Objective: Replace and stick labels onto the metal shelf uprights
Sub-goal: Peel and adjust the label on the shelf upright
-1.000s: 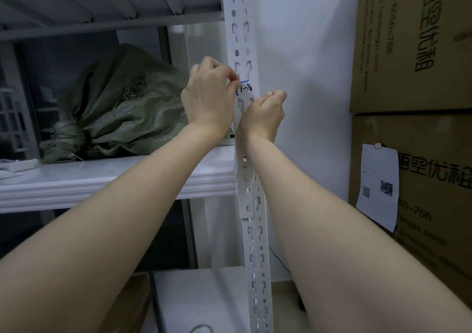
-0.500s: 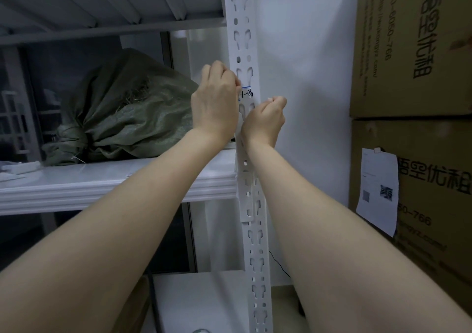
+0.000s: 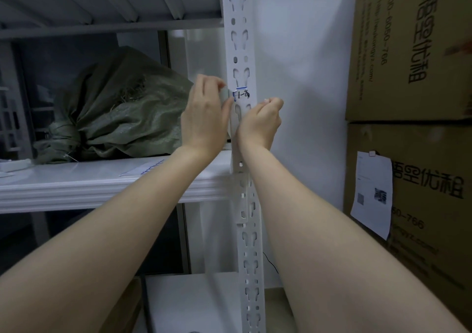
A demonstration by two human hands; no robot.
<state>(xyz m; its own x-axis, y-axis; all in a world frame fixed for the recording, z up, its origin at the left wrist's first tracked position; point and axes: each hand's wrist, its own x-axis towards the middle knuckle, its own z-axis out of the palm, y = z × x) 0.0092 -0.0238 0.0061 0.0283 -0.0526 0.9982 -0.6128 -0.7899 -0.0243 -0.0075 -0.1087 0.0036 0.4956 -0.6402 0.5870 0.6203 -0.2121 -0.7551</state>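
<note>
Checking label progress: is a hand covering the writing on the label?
No, the label on the post shows 1-8 plainly, right of the left hand.

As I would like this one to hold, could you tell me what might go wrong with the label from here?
1. The white handwritten "1-8" label sits tight between slot pairs of the white perforated metal upright; any part spanning a hole may bond weakly.
2. The left hand pinches its left edge at the upright's corner; that edge could crease or stick crooked.
</note>
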